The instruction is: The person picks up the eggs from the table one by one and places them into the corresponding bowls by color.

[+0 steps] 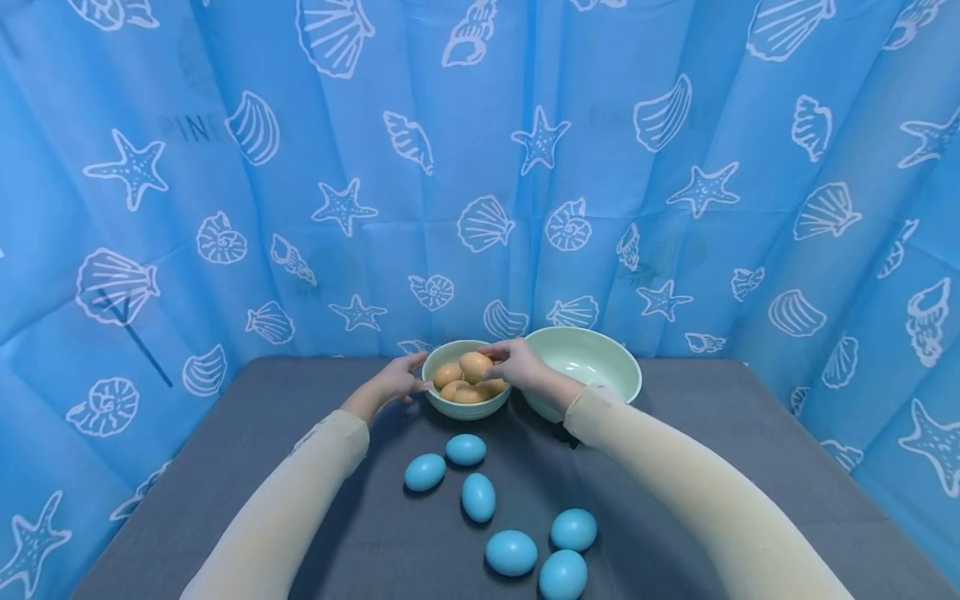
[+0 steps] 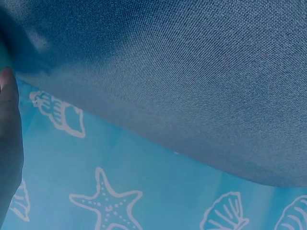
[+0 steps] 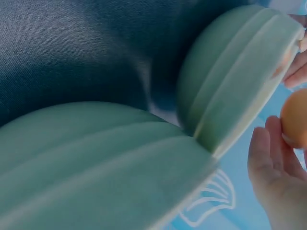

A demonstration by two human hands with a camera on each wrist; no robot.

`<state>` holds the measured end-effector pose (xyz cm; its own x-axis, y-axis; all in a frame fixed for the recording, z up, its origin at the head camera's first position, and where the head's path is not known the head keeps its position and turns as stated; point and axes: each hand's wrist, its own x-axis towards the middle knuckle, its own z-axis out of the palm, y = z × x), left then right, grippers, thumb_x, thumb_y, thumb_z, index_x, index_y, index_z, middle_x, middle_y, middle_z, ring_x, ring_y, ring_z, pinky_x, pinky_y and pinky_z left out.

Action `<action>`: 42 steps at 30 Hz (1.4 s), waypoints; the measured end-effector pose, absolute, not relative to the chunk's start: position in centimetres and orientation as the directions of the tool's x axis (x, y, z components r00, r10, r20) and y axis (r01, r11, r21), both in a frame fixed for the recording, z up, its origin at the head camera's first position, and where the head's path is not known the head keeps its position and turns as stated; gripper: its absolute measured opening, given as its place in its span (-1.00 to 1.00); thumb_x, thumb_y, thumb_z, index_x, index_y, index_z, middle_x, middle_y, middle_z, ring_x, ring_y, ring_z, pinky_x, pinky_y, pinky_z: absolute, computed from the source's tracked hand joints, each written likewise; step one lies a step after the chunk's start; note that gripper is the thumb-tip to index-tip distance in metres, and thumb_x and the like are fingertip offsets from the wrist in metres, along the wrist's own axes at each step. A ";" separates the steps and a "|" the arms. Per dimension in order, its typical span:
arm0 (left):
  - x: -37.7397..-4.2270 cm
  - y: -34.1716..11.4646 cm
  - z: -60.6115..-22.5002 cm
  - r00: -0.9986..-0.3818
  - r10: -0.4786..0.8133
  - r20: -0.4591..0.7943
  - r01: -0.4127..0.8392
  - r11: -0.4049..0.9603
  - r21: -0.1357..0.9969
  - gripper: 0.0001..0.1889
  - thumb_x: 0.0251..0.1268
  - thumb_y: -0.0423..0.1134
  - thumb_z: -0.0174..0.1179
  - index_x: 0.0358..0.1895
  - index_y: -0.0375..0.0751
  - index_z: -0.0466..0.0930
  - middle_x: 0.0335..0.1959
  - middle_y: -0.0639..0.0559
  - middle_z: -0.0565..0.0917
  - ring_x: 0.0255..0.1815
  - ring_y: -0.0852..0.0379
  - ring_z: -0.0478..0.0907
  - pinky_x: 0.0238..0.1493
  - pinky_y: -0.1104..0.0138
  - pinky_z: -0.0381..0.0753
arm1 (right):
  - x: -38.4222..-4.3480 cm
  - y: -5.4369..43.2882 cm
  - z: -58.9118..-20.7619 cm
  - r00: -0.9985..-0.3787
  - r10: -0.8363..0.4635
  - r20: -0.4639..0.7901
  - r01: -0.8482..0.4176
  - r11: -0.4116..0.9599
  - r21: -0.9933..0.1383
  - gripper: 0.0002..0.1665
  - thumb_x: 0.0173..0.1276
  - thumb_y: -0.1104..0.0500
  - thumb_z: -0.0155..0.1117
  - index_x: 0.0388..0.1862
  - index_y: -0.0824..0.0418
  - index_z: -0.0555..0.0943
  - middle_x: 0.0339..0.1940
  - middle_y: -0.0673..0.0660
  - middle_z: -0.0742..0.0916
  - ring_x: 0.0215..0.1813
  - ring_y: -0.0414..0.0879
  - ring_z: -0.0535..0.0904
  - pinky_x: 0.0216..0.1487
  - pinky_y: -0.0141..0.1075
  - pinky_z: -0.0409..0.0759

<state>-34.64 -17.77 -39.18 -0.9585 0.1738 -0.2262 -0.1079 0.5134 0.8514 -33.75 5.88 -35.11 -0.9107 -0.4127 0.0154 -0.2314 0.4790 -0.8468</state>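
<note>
A small pale green bowl (image 1: 467,411) holding several brown eggs (image 1: 470,393) stands near the table's back edge. My right hand (image 1: 516,365) is over its right side and pinches a brown egg (image 3: 296,119) between thumb and fingers. At the bowl's left side, my left hand (image 1: 392,380) touches the rim with its fingers spread and fairly straight. Only one finger's edge of that hand (image 2: 8,120) shows in the left wrist view. Several light blue eggs, among them one nearest the bowl (image 1: 465,450), lie on the table in front.
A larger pale green bowl (image 1: 630,379) stands just right of the small one, partly behind my right forearm. Dark grey cloth covers the table (image 1: 720,433). A blue curtain (image 1: 480,167) with white shells and starfish hangs close behind both bowls.
</note>
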 end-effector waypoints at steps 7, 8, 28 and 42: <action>-34.7 -17.7 -39.2 -0.958 0.167 -0.234 -0.123 0.498 0.859 -0.23 0.37 -0.45 0.14 0.55 -0.25 -0.07 0.54 -0.19 0.03 0.49 -0.25 0.05 0.19 -0.16 0.41 | -34.5 5.9 -36.1 -0.944 -0.330 0.003 -0.176 0.496 -0.850 -0.51 0.32 0.37 0.30 0.24 0.39 0.53 0.17 0.32 0.62 0.20 0.12 0.54 0.12 -0.14 0.56; -34.7 -17.7 -39.2 -0.958 0.168 -0.233 -0.122 0.497 0.859 -0.23 0.37 -0.45 0.14 0.55 -0.25 -0.07 0.54 -0.19 0.03 0.49 -0.25 0.05 0.19 -0.16 0.41 | -34.6 5.9 -36.2 -0.946 -0.323 0.001 -0.170 0.495 -0.852 -0.51 0.32 0.37 0.30 0.24 0.39 0.52 0.17 0.32 0.63 0.19 0.13 0.54 0.11 -0.14 0.56; -34.3 -17.5 -39.2 -0.960 0.162 -0.227 -0.124 0.480 0.868 -0.24 0.39 -0.45 0.12 0.55 -0.24 -0.07 0.54 -0.20 0.04 0.49 -0.24 0.05 0.20 -0.15 0.40 | -35.9 4.1 -37.7 -0.965 -0.261 -0.016 -0.135 0.550 -0.824 -0.53 0.30 0.35 0.32 0.19 0.42 0.55 0.10 0.32 0.65 0.16 0.09 0.56 0.05 -0.18 0.60; -34.0 -17.3 -39.5 -0.969 0.143 -0.203 -0.117 0.459 0.881 -0.27 0.42 -0.45 0.08 0.56 -0.24 -0.08 0.54 -0.21 0.03 0.50 -0.22 0.02 0.20 -0.14 0.41 | -35.8 3.6 -37.6 -0.966 -0.257 -0.025 -0.169 0.702 -0.692 -0.52 0.37 0.16 0.30 0.22 0.32 0.57 0.15 0.22 0.65 0.17 0.03 0.55 0.13 -0.17 0.54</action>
